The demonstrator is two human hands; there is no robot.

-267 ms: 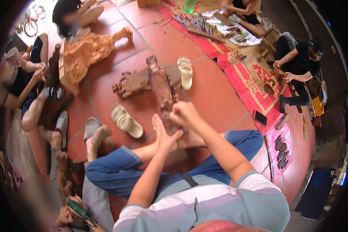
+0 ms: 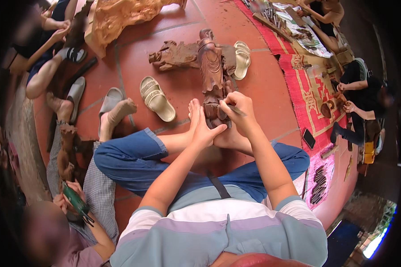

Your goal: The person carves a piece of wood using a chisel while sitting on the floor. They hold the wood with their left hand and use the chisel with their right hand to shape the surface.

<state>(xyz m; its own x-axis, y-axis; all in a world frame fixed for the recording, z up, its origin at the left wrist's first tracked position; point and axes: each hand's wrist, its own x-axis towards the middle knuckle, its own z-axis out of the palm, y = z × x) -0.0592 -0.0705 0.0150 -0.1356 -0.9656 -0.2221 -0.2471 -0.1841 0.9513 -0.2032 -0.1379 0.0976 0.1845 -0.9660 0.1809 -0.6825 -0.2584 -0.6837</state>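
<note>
A dark brown carved wooden statue of a robed figure [image 2: 210, 66] lies with its head away from me, resting across a rough piece of wood [image 2: 173, 57]. At its near end, my left hand [image 2: 204, 129] is open, with the fingers stretched out and the thumb spread against the base. My right hand [image 2: 239, 109] is closed around a thin rod-like tool [image 2: 237, 110], whose end sticks out above the fist. Its working tip is hidden at the lower part of the statue. My bare feet lie beside the base.
Beige sandals [image 2: 158, 99] lie left and right of the statue. A large pale wood carving [image 2: 120, 20] stands at the far left. To the right are a red mat [image 2: 298, 84], a phone [image 2: 308, 139] and several dark tools on pink cloth [image 2: 318, 184]. A person nearby holds a green power tool [image 2: 75, 199].
The view has shifted, so the statue and the floor things sit higher in the picture. My right hand has turned, and the rod-like tool now shows in it. My left hand stays at the base.
</note>
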